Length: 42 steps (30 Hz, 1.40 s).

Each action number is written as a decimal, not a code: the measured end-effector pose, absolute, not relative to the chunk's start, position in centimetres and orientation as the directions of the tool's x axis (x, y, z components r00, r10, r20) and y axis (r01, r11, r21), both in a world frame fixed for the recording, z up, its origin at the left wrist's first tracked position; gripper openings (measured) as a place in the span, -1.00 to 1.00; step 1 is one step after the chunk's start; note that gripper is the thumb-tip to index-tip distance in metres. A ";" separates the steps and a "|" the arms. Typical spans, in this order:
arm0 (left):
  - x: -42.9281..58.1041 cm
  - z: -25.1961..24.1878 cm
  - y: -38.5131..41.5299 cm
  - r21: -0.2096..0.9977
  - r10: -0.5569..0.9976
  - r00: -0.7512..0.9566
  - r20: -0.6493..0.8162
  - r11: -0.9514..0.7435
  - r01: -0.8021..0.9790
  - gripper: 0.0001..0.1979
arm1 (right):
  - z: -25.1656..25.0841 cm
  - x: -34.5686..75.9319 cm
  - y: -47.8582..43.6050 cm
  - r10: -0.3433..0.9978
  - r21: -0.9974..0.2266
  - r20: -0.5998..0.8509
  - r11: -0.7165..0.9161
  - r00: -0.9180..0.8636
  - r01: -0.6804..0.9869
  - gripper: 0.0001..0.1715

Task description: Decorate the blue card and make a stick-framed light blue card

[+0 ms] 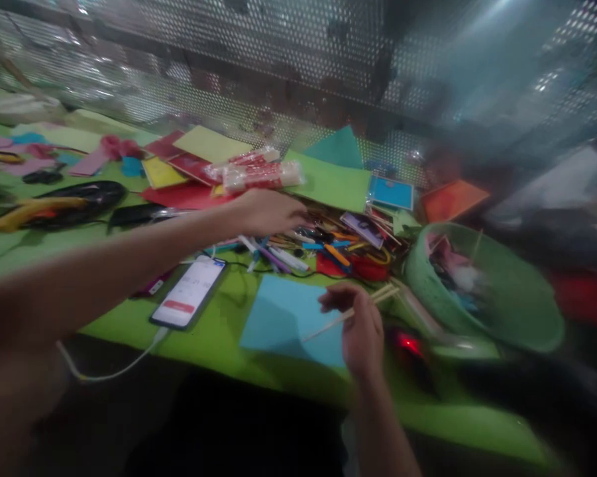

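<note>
My left hand (272,212) reaches across the table over a pile of pens and small tools (323,235). Its fingers point right, slightly apart and blurred, with nothing visible in them. My right hand (362,328) is closed on thin wooden sticks (386,292), which pass through it at a slant. Beneath the sticks and beside this hand lies a light blue paper sheet (283,315). Several markers (278,258) and an orange-handled cutter (338,256) lie between the two hands.
A phone (191,291) on a white cable lies left of the blue sheet. To the right, a green basket (521,298) holds scraps, near a red-lit mouse (410,344). Coloured papers (332,182), plastic-wrapped packs (261,175) and a yellow glue gun (40,211) lie farther back.
</note>
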State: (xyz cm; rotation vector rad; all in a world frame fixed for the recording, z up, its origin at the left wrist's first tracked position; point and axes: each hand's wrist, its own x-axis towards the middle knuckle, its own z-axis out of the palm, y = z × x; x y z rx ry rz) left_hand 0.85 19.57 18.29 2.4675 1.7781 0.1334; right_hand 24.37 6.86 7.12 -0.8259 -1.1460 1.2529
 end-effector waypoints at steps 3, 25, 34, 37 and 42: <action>3.0 15.9 13.8 0.340 0.879 0.452 -0.148 -0.384 0.858 -0.54 | 6.9 24.2 7.6 0.979 -0.936 0.193 0.202 0.062 -0.289 -0.54; 1.4 5.2 4.1 0.951 0.952 0.189 -0.240 0.192 0.243 -0.72 | 5.3 24.7 8.7 0.682 -0.477 0.709 0.652 -0.181 0.589 -0.81; 1.4 4.4 2.1 0.957 0.908 0.305 -0.287 0.283 0.059 -0.67 | 4.4 23.5 7.7 0.617 -0.164 0.654 0.681 -0.438 0.714 -0.85; 0.1 4.1 2.3 0.969 0.965 0.149 -0.215 0.192 0.155 -0.71 | 4.7 24.5 7.8 0.704 -0.184 0.611 0.571 -0.362 0.800 -0.84; -2.4 4.0 3.0 0.809 0.979 -0.199 -0.051 0.158 0.566 -0.70 | 4.6 26.4 7.6 0.791 -0.354 0.497 0.561 -0.357 0.749 -0.84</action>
